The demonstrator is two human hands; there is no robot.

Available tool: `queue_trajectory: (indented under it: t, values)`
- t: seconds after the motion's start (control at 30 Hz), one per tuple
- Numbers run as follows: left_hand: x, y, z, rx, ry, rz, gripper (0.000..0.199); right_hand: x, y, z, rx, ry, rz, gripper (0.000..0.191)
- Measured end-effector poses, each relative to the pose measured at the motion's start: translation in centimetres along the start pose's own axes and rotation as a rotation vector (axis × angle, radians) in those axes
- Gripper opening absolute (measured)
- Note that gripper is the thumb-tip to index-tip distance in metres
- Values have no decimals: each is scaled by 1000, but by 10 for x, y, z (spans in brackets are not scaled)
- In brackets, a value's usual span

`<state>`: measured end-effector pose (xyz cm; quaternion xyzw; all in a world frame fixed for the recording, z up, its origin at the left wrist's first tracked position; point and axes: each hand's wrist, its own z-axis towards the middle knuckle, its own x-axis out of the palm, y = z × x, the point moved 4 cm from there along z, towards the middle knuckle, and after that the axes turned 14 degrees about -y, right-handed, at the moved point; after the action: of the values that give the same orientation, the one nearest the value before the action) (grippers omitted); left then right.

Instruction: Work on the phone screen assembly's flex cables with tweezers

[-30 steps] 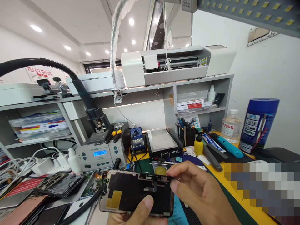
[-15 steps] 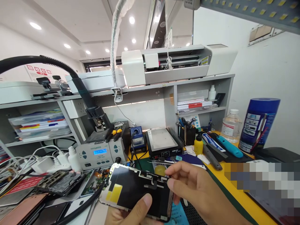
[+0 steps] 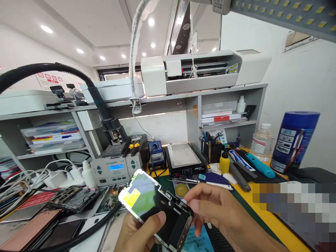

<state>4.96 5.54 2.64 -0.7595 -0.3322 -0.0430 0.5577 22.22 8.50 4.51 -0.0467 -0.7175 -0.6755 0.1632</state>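
Observation:
My left hand point(image 3: 149, 227) grips a phone screen point(image 3: 168, 217) from below, thumb pressed on its back. The black back shows a yellow patch point(image 3: 133, 198) at one end, a bright metal rim and a small flex cable point(image 3: 170, 202) along the upper edge. The screen is tilted, and light reflects off its left half. At its right corner, the curled thumb and index finger of my right hand point(image 3: 210, 206) come together against the edge. Whatever lies between those fingertips is too small to make out. A round yellowish pad point(image 3: 181, 190) sits just beyond the screen.
A soldering station point(image 3: 115, 169) and a hot plate point(image 3: 183, 159) stand at the back. Phone parts point(image 3: 75, 199) and a thick black hose point(image 3: 102, 224) crowd the left. A yellow bottle point(image 3: 224, 162), grey-handled tool point(image 3: 240, 176), clear bottle point(image 3: 261, 143) and blue canister point(image 3: 294, 143) stand or lie to the right.
The phone screen has turned clockwise, its right end now lower and its left end higher, catching more light. My right fingers stay at its corner. The whole view has shifted slightly.

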Motion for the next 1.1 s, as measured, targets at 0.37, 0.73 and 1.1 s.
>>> queue_trajectory:
  t: [0.37,0.73,1.1]
  values:
    - [8,-10,-2,0,266,210,34,1,-10,-1,130,80,-89,28]
    - [12,-12,-3,42,550,229,25,7,-11,-4,171,99,-154,26]
    - [12,-14,-9,100,544,247,16,10,-11,-7,134,96,-206,24]
